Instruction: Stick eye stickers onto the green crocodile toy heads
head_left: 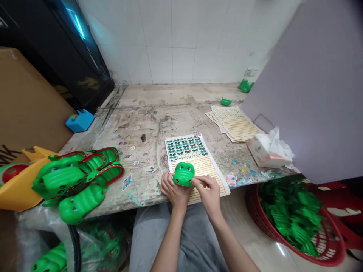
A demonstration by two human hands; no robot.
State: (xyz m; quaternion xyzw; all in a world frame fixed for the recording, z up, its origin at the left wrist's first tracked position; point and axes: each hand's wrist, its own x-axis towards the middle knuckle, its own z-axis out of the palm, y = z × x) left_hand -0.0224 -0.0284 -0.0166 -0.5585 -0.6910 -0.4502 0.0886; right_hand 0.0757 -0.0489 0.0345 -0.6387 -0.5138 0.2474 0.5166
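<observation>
My left hand (173, 192) is wrapped round a green toy crocodile head (183, 173) with eyes on its top, facing me. My right hand (209, 192) is closed in a pinch, its thumb and fingertips touching the right side of the snout beside a dark nostril spot. Whatever lies between those fingertips is too small to make out. Under both hands lies a sticker sheet (210, 166), with rows of eye stickers at its far end and bare yellowish strips nearer me.
Several green crocodile heads (82, 202) crowd the table's left edge beside a yellow scoop-like piece (25, 189). On the right are more sticker sheets (238, 124) and a tissue box (265, 153). A red basket (255, 215) of green parts stands below; a grey panel (312, 94) borders the right.
</observation>
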